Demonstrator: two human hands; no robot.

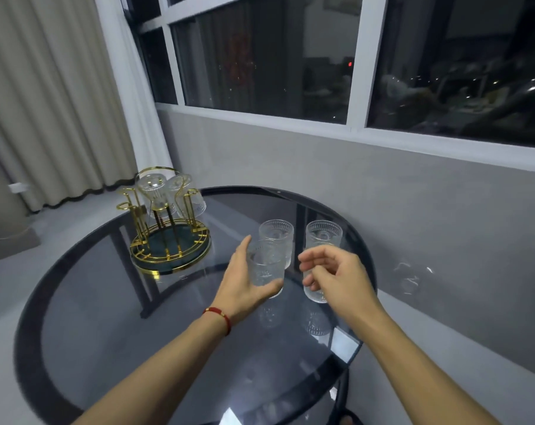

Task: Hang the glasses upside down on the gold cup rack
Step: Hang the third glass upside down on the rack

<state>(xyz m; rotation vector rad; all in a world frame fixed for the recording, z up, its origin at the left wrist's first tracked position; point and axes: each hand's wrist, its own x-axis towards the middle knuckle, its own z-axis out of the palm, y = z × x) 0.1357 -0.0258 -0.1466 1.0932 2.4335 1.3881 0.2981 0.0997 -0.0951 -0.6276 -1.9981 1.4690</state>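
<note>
The gold cup rack (143,220) with a dark green base stands at the table's far left. Two clear ribbed glasses hang upside down on it, one (153,191) at the back and another (195,200) to its right. Near the table's right side stand upright glasses. My left hand (241,283) is wrapped around the front-left glass (266,263), thumb in front, fingers behind. My right hand (336,274) hovers with loosely curled fingers over the front-right glass (314,294), hiding its top and holding nothing. Behind them stand two more upright glasses, one at back left (277,236) and another at back right (323,234).
All of this rests on a round dark glass table (85,317) with a black rim. A grey wall and window run close behind the table's far and right edge. Curtains hang at the far left.
</note>
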